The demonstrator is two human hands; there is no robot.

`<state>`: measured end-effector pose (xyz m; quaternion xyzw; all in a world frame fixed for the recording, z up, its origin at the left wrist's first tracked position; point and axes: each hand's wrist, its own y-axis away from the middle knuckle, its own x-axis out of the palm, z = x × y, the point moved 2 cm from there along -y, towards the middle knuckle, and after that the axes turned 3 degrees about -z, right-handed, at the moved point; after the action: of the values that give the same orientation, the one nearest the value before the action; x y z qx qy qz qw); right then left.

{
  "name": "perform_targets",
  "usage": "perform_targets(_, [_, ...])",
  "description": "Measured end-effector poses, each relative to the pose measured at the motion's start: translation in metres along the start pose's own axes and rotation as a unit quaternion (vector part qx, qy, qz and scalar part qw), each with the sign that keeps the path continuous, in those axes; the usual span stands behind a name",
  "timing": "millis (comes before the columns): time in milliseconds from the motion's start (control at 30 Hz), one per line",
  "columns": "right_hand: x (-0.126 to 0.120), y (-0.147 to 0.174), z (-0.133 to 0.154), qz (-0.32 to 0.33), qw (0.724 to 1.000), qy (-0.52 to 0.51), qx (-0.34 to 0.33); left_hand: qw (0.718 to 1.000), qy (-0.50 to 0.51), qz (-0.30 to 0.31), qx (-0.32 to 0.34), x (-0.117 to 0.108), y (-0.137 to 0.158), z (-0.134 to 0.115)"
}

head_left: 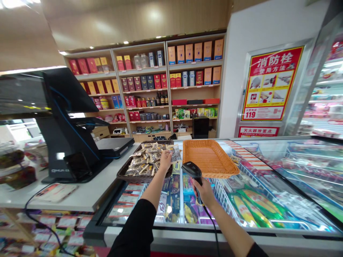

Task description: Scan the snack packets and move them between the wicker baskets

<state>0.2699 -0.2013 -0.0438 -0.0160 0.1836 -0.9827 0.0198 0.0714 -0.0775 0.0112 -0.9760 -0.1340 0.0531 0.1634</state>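
Note:
My left hand [165, 159] is closed on a small clear-and-tan snack packet [175, 152], above the right side of a dark brown wicker basket [122, 175]. Many similar packets [146, 157] lie heaped in that basket. In my right hand [205, 191] is a black handheld barcode scanner [192, 169], its head tilted toward the packet and its cable hanging down. Just behind the scanner sits an orange-brown wicker basket [203, 153] with nothing visible in it. Both baskets rest on the glass top of a chest freezer.
Frozen goods [257, 203] show through the freezer glass. On the left counter [104, 192] stand a black checkout terminal [72, 132] with a scale and a pale phone-like item [55, 192]. Shelves of boxed bottles [144, 82] line the back wall, beside a red fire-hydrant sign [272, 84].

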Motion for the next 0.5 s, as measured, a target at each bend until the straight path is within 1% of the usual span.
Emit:
perform_targets(167, [-0.002, 0.0, -0.002, -0.011, 1.0, 0.001, 0.001, 1.0, 0.001, 0.002, 0.01, 0.0, 0.003, -0.004])
perform_targets(300, [-0.004, -0.001, -0.005, -0.026, 1.0, -0.01, 0.006, 0.999, -0.03, -0.009, 0.027, 0.001, 0.003, -0.005])
perform_targets(400, [-0.005, -0.003, -0.008, -0.033, 0.999, -0.029, 0.007, 0.996, -0.062, -0.02, 0.06, 0.001, 0.003, -0.008])
perform_targets(500, [-0.009, -0.006, -0.011, -0.061, 0.996, -0.063, 0.022, 0.989, -0.099, -0.025, 0.106, 0.001, 0.008, -0.015])
